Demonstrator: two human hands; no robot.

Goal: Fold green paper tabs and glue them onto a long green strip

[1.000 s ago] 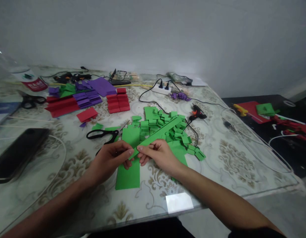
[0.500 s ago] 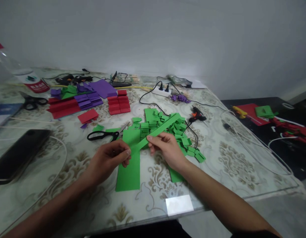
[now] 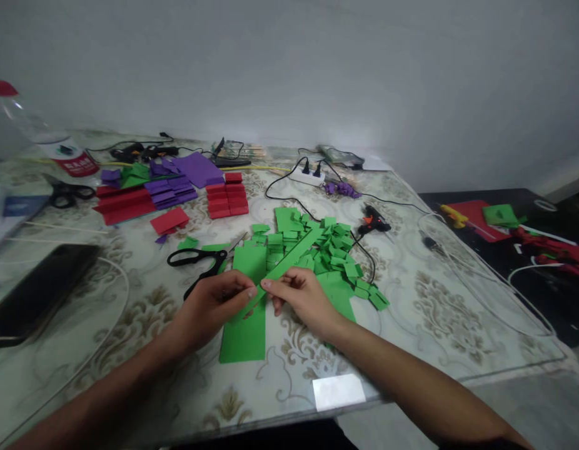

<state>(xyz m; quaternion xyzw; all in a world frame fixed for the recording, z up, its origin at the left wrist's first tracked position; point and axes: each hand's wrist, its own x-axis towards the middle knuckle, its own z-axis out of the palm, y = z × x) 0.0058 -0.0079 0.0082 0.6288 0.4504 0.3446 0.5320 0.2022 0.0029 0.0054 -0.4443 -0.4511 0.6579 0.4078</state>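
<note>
My left hand (image 3: 218,304) and my right hand (image 3: 299,296) both pinch the near end of a long green paper strip (image 3: 296,251), fingertips almost touching. The strip slants up and to the right over a pile of small green paper pieces (image 3: 327,250). Under my hands lies a flat green paper sheet (image 3: 245,331). Black-handled scissors (image 3: 200,259) lie just beyond my left hand.
Red folded paper stacks (image 3: 226,195) and purple paper pieces (image 3: 170,187) lie at the back left. A black phone (image 3: 39,290) rests at the left. A glue gun (image 3: 374,220), a white power strip (image 3: 308,175) and cables cross the patterned table (image 3: 439,294). A plastic bottle (image 3: 59,150) stands far left.
My right hand slid back down the strip toward my left hand, so both now pinch its near end. The strip sits a little lower over the pile.
</note>
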